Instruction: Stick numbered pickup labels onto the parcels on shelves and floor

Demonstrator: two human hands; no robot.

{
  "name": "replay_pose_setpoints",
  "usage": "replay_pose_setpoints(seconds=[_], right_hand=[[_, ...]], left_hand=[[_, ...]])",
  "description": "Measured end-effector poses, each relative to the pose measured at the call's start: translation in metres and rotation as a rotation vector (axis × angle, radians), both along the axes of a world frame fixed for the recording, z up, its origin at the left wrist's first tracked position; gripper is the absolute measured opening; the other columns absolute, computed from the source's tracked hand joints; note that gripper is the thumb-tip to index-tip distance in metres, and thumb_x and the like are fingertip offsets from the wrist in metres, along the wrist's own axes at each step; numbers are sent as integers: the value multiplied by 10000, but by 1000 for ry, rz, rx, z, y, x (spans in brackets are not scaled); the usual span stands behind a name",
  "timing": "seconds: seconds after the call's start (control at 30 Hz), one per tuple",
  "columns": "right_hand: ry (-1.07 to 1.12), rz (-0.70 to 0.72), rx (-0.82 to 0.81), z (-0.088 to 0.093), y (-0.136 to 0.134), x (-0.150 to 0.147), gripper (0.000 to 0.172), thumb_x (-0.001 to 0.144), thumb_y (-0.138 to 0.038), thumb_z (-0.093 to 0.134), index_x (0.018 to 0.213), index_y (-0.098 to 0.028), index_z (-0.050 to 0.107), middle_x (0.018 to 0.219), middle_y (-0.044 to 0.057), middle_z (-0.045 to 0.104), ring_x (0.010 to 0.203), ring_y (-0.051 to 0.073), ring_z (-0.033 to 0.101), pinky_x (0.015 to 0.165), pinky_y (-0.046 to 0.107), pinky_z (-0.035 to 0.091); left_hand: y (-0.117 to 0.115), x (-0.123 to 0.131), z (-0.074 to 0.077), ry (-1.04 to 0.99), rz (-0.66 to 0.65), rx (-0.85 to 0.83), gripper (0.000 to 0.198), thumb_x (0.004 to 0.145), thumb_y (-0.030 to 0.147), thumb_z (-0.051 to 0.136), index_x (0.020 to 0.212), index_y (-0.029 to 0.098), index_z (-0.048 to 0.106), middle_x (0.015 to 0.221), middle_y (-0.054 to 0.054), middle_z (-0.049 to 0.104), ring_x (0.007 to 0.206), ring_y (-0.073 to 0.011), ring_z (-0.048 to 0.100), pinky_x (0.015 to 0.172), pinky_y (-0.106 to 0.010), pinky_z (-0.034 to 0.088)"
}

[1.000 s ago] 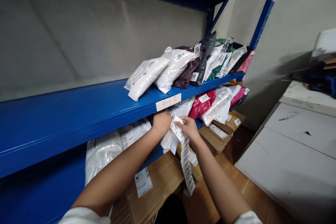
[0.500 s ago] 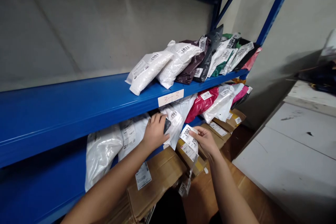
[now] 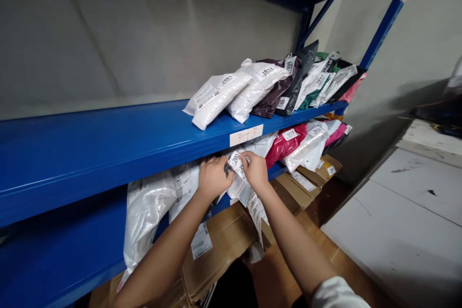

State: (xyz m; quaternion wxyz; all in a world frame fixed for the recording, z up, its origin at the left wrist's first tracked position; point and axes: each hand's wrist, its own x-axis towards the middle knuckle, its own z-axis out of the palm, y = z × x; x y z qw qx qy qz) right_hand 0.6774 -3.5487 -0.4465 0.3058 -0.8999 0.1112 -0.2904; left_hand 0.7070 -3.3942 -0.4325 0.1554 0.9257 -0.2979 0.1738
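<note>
Your right hand [image 3: 255, 169] sits just below the handwritten tag [image 3: 246, 134] on the blue shelf beam [image 3: 108, 149]. Its thumb and forefinger are pinched shut on the top end of the label strip [image 3: 255, 207].

The strip's long axis runs close to vertical. Its upper end, printed 2003, points up and a little left toward the tag and lies against the white bag [image 3: 240, 190] directly under the tag. The rest hangs down beneath your wrist, well below the tag, in front of the cardboard boxes [image 3: 231, 236]; its lower end is too blurred to read.

Your left hand [image 3: 212, 178] is below and left of the tag, just beside the right hand, with its fingers curled against the same white bag. A small dark patch shows at its thumb. Whether those fingers grip the bag or only press on it cannot be told.

Above and right of the tag, a row of parcels [image 3: 267, 86] leans along the beam. Below and right of the tag lies a red bag [image 3: 285, 144].
</note>
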Motion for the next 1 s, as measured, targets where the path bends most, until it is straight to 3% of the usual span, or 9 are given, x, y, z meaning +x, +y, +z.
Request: replay_pose_setpoints(seconds=[0.13,0.2,0.3,0.4,0.53,0.63,0.73,0.9,1.0], right_hand=[[67,-108,-108,-1,2,4,236,935,-330,507,954,-191,697,815,110,742,740,233,669,635,284,379],[97,-151,-141,-1,4,5,245,939,-347,505,927,-179,683,798,126,736,717,232,663,611,288,353],[109,-199,-134,-1,6,6,284,937,-400,502,886,-170,662,786,142,731,723,250,666,610,299,349],[65,-161,-27,-5,1,5,283,891,-438,568,830,-179,662,792,125,735,757,255,674,652,301,391],[14,-3,193,-13,-9,2,147,801,-325,671,861,-192,689,908,79,753,835,216,682,755,283,443],[-13,-54,204,-20,-12,1,255,819,-427,642,710,-196,635,703,28,696,662,180,616,659,277,409],[-64,-132,192,-28,-11,-1,429,826,-561,594,601,-204,522,500,-31,516,498,133,451,551,268,319],[-36,78,304,-38,-19,-13,422,738,-590,671,813,-175,666,725,30,670,629,167,545,596,265,373],[1,10,345,-38,-21,-24,411,727,-589,689,688,-186,620,590,-12,577,555,139,467,545,258,336]], left_hand=[[-14,9,6,15,136,55,410,898,483,443,1161,202,588,898,-113,738,825,-307,685,740,-405,472],[-23,11,7,-27,123,71,360,917,395,443,1192,210,582,973,-116,731,848,-307,688,710,-389,472],[-33,11,5,-58,41,86,276,933,247,398,1056,212,644,1015,-84,714,868,-283,689,715,-380,473],[-37,9,-1,-38,7,120,320,936,174,359,947,159,678,938,-94,715,855,-283,692,791,-419,471],[-37,7,-8,-29,-8,122,312,916,121,380,974,141,686,962,-104,715,904,-262,684,918,-428,434],[-37,6,-11,-23,-2,107,324,924,118,367,1020,137,676,988,-113,712,945,-249,664,963,-426,403],[-37,3,-12,-21,-6,79,319,933,141,364,1028,132,668,984,-123,708,986,-266,632,913,-415,415],[-38,-2,-16,17,-8,51,274,923,187,426,1037,101,659,1000,-139,703,978,-267,619,920,-418,409],[-40,1,-17,33,-1,47,273,919,184,430,1029,100,665,1011,-139,703,989,-259,619,946,-426,403]])
